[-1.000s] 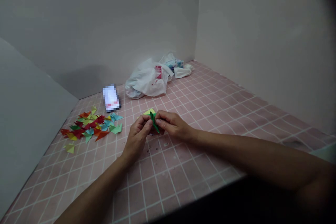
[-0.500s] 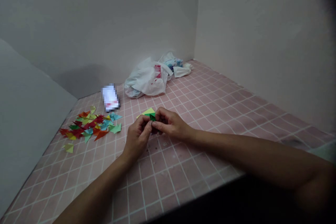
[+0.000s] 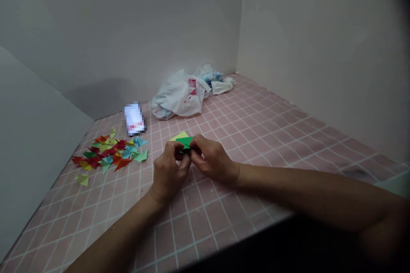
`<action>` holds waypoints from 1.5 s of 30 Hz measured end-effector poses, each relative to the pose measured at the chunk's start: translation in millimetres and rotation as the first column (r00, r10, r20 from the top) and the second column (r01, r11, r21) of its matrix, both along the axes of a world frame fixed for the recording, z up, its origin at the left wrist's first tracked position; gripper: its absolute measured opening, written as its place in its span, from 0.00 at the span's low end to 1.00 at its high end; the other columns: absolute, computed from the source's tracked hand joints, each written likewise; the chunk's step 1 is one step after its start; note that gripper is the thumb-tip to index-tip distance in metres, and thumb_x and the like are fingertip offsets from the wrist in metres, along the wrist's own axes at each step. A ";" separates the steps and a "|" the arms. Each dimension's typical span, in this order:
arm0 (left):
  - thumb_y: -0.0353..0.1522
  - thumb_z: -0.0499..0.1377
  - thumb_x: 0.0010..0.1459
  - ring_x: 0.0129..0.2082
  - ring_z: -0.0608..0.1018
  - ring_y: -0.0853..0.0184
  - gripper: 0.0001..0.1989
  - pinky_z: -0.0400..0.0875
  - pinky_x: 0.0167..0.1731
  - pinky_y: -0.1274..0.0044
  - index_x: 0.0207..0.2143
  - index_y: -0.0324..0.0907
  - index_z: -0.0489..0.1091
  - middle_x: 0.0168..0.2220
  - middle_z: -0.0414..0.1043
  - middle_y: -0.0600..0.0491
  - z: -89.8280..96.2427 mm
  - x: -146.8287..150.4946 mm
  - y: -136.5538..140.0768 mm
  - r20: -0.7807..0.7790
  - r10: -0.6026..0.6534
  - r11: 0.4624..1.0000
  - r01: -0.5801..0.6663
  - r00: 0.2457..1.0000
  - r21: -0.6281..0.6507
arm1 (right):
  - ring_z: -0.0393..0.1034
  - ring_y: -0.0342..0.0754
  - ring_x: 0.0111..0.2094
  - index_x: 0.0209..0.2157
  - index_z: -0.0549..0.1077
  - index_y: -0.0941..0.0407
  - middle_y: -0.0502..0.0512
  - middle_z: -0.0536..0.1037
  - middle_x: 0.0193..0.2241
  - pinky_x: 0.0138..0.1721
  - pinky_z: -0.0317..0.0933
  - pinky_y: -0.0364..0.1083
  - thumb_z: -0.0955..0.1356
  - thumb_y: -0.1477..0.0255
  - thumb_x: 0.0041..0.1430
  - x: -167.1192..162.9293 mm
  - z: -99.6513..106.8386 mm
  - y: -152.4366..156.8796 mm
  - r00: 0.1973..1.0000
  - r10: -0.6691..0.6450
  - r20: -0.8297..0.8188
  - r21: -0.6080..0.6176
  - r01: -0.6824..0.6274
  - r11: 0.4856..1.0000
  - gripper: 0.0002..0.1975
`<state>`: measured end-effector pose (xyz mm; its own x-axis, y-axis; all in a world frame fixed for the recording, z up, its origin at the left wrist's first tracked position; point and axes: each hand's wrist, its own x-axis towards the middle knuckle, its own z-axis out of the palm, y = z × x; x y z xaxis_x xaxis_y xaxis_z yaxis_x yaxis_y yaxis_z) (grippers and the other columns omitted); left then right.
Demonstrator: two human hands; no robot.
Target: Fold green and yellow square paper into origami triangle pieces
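Note:
Between my two hands is a small piece of green folded paper (image 3: 185,143), pinched from both sides above the table. My left hand (image 3: 170,168) has its fingers closed on the paper's left part, thumb toward me. On the opposite side my right hand (image 3: 213,160) grips the right part, and its fingers hide that end. Just behind the green piece lies yellow paper (image 3: 179,135), partly covered by it. Off to the left is a loose pile of small folded paper shapes (image 3: 112,149) in red, orange, yellow, blue and green.
A lit phone (image 3: 134,118) with a blurred screen stands behind the pile. White plastic bags (image 3: 181,96) lie crumpled by the back wall, with a blue-and-white packet (image 3: 213,77) beside them. Pink checked cloth (image 3: 256,136) covers the table, bounded by walls at the back and sides.
The green paper has turned so that a broader flat face shows above my fingers. Both hands have shifted slightly, with the fingertips drawn in lower around it.

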<state>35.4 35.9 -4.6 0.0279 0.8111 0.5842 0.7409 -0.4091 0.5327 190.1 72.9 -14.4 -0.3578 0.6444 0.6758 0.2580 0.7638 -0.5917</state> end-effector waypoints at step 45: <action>0.36 0.60 0.63 0.29 0.71 0.69 0.11 0.66 0.33 0.77 0.29 0.41 0.73 0.27 0.69 0.55 16.8 -2.7 0.2 0.600 -0.149 0.888 0.373 0.786 -0.270 | 0.72 0.47 0.34 0.41 0.65 0.54 0.54 0.76 0.34 0.35 0.64 0.45 0.63 0.81 0.58 6.0 -1.0 2.9 0.994 0.078 -0.075 0.095 -0.071 0.993 0.11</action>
